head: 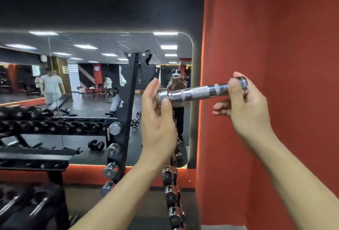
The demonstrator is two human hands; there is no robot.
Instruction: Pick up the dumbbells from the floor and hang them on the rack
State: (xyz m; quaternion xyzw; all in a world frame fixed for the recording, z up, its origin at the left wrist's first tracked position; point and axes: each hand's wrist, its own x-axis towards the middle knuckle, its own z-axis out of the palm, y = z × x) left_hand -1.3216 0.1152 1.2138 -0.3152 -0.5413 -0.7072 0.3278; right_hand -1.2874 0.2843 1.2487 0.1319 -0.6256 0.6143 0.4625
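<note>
Head view: a chrome dumbbell (198,93) is held level, off the floor, just beside the top of the black rack (128,105). Its ends are gripped, one by the left hand (157,119), one by the right hand (247,106). Hanging appears in hand; alignment with a free notch is likely needed next.

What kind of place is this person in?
Most likely a gym: a chrome dumbbell is held up beside a tall black rack carrying more, and a wall mirror reflects a workout bench.

Glossy chrome dumbbell (200,93), knurled grip
</note>
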